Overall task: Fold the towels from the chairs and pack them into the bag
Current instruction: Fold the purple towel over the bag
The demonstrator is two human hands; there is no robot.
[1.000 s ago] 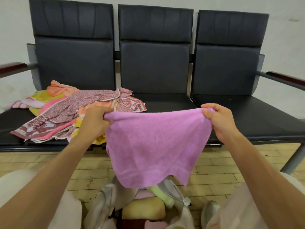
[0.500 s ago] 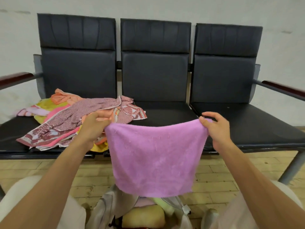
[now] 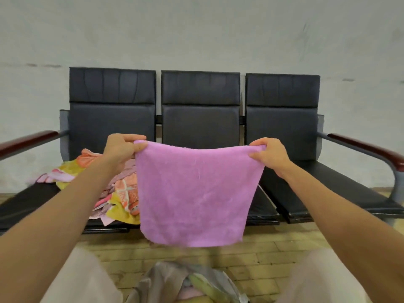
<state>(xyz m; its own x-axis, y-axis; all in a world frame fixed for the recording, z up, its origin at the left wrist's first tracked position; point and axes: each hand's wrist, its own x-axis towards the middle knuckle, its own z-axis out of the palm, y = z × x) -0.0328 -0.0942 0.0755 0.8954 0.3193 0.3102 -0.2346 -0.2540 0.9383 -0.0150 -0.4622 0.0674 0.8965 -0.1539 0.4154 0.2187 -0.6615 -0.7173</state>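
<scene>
Head view: pinching the two top corners of a pink terry towel (image 3: 196, 193), left hand (image 3: 119, 149) at the left corner, right hand (image 3: 271, 154) at the right, fingers (image 3: 140, 147) curled tight on the fuzzy cloth. Hangs spread and roughly square, top edge sagging, in mid-air in front of the middle seat of three black padded chairs (image 3: 200, 127). On the left seat, a crumpled pile of patterned towels (image 3: 124, 193), orange, yellow and pink, partly hidden behind the left forearm and the pink cloth. Nearest, on the wooden floor (image 3: 273, 254), a grey bag (image 3: 161, 281), cut off by the frame; soft yellow and pink folds inside, blurred.
</scene>
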